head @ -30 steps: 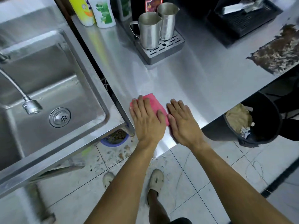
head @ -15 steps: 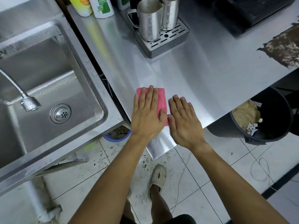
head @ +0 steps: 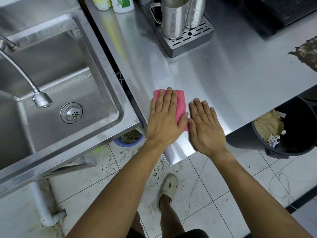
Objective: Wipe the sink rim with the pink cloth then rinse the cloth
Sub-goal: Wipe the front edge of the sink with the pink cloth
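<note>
The left hand (head: 164, 119) lies flat, fingers spread, on the pink cloth (head: 181, 104), hiding most of it; only the strip along its right side and the far corners show. The cloth rests on the steel counter (head: 223, 74) near its front corner, not on the sink (head: 103, 69), which stands at about nine o'clock of it across a dark gap. The right hand (head: 205, 125) is flat and open on bare counter at three o'clock of the cloth, its thumb touching the left thumb.

At twelve o'clock two steel jugs (head: 173, 18) stand on a slotted drip tray (head: 187, 40), their tops cut off by the frame edge (faint measuring marks run down the sides, too small to read). Two bottles (head: 122, 4) at eleven o'clock are cut off too; a green label shows, its writing illegible. The tap (head: 42, 99) hangs over the basin near the drain (head: 71, 112). At four o'clock a dark bin (head: 291, 143) sits partly under the counter.
</note>
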Available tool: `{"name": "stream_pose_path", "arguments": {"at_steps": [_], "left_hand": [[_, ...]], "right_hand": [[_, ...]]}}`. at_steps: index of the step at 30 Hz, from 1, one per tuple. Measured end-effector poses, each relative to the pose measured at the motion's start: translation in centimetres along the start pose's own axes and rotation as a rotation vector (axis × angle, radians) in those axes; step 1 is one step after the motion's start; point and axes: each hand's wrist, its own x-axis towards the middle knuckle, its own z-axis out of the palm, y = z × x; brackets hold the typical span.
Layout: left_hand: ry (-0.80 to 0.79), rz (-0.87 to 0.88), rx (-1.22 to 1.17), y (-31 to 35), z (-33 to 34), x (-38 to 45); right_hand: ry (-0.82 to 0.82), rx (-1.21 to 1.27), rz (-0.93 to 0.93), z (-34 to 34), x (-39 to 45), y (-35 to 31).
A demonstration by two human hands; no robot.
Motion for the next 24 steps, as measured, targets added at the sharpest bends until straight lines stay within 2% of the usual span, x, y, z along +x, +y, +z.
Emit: {"name": "stream_pose_path", "arguments": {"at_steps": [5,10,13,16,19,21,24], "left_hand": [[0.004,0.016,0.003,0.3,-0.2,0.5],[0.035,0.049,-0.122,-0.4,-0.6,0.4],[0.115,0.067,-0.297,-1.3,-2.3,-0.2],[0.248,-0.056,-0.419,-3.5,-6.0,-1.9],[0.410,-0.193,-0.301,-6.9,-9.4,-4.5],[0.365,-0.265,-0.174,-9.3,-9.3,-5.9],[0.100,-0.306,-0.019,-11.1,-6.1,-7.0]], "right_hand": [[-0.003,0.005,-0.003,-0.1,0.0,0.0],[-0.058,0.031,0.021,-0.7,0.0,-0.4],[-0.114,0.185,0.105,-1.6,0.3,-1.7],[-0.133,0.335,0.104,-2.1,1.2,-4.2],[-0.159,0.405,0.049,-1.6,2.2,-7.4],[-0.177,0.431,0.007,-1.1,2.9,-9.5],[-0.226,0.444,-0.058,0.3,3.6,-12.2]]}}
